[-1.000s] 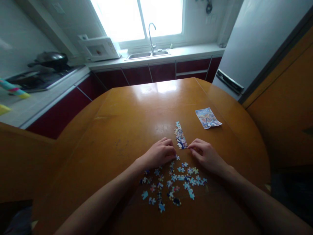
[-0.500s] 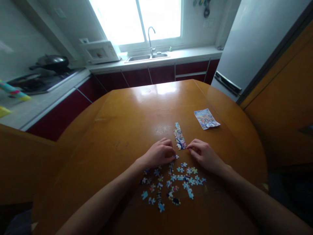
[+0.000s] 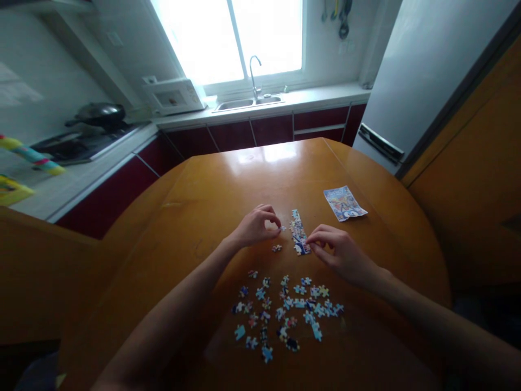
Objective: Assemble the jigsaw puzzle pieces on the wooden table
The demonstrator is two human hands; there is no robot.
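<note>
The left hand (image 3: 254,228), fingers curled, pinches a puzzle piece (image 3: 282,228) just beside the assembled strip (image 3: 298,231) on the table (image 3: 228,184). The right hand (image 3: 340,252) pinches the strip's near end. This looks like fitting; the piece needs turning until its tabs align.
</note>
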